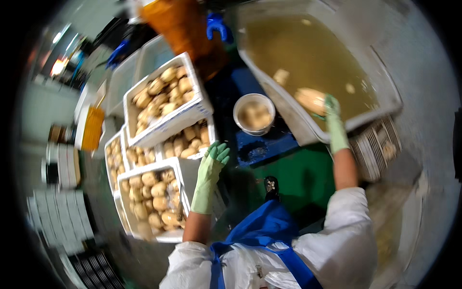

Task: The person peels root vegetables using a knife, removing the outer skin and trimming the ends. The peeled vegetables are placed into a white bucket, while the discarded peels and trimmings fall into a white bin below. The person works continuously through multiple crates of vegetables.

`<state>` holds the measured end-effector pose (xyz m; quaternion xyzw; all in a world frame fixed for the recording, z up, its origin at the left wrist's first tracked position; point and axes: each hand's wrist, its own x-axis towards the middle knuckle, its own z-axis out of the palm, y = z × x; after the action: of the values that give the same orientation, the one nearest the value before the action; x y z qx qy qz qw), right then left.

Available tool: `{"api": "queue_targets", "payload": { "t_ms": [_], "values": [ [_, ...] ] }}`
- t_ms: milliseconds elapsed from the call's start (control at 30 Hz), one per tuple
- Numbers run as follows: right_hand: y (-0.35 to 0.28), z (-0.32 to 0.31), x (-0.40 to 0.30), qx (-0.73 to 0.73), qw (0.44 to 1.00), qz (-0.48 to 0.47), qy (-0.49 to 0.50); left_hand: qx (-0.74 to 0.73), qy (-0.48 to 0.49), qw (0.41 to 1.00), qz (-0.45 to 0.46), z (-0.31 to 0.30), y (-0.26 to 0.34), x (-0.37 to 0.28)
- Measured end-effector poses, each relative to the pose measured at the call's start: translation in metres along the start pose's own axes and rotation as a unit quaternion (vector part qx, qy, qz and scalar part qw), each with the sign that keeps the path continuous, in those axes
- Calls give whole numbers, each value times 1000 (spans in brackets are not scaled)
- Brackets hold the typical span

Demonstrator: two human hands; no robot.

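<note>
My right hand (330,108), in a pale green rubber glove, grips one end of a large pale root (309,100), which looks like lotus root. Blur hides its details. The root is over the near side of a big tub (391,94) of murky brown water. My left hand (215,155), gloved the same way, has its fingers apart and holds nothing. It is beside the white foam boxes (166,130) full of tan root segments (158,95). A long thin tool (180,207), perhaps a knife, lies against the inner side of the lower box.
A round white bucket (254,132) with pale pieces stands on a blue platform (267,150) between boxes and tub. A slatted plastic crate (375,150) is beside the tub's near corner. Across from me, a person in an orange apron (184,32) wears blue gloves (216,29).
</note>
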<state>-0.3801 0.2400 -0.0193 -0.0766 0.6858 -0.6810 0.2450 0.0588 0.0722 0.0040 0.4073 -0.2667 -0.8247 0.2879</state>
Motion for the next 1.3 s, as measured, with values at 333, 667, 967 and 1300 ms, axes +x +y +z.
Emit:
{"api": "queue_targets", "payload": {
  "t_ms": [333, 667, 967, 1300],
  "values": [
    [143, -78, 118, -443, 872, 179, -104, 0, 165, 977, 133, -94, 59, -80],
    [82, 11, 126, -617, 756, -217, -33, -71, 448, 860, 235, -251, 44, -215],
    [74, 269, -106, -481, 775, -151, -381, -21, 521, 829, 202, -412, 19, -275],
    [135, 422, -442, -658, 477, -63, -579, 179, 594, 757, 204, -531, 101, -353]
  ]
}}
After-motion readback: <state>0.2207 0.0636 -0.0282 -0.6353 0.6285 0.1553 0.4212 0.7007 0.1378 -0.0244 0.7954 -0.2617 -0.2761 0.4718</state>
